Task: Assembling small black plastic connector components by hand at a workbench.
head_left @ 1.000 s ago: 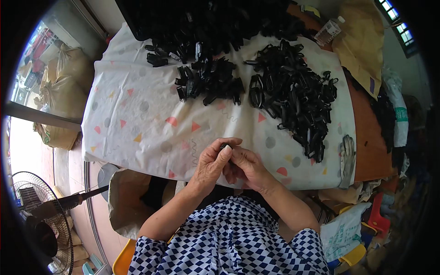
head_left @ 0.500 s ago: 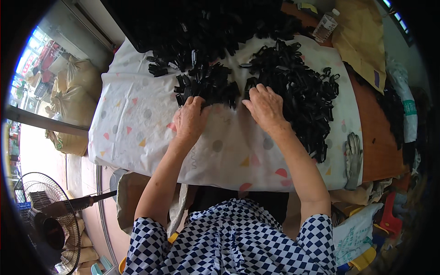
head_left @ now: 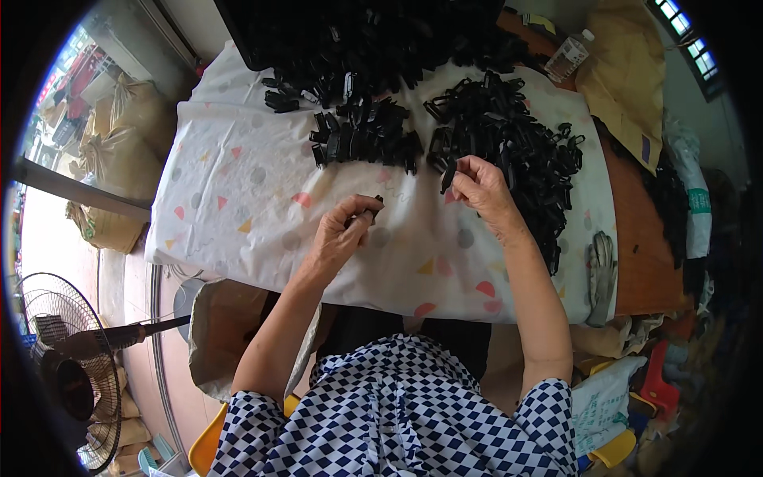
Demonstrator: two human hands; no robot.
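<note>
My left hand (head_left: 343, 230) rests on the white dotted tablecloth (head_left: 238, 199) and pinches a small black plastic part (head_left: 373, 203) between thumb and fingers. My right hand (head_left: 481, 189) is raised a little to the right and holds another black plastic part (head_left: 447, 176) at its fingertips. It hovers at the near edge of a big heap of black plastic parts (head_left: 517, 151). A smaller pile of black parts (head_left: 362, 139) lies just beyond my left hand. A large mass of the same black parts (head_left: 373, 40) covers the far side of the table.
A clear plastic bottle (head_left: 568, 56) stands at the far right by a brown paper bag (head_left: 628, 79). A grey glove (head_left: 602, 274) lies on the bare wooden table end (head_left: 644, 254). Stuffed sacks (head_left: 119, 151) sit to the left, a floor fan (head_left: 67, 366) lower left.
Both hands went from joined near my body out to the piles, then drew back toward me, each now holding a black part.
</note>
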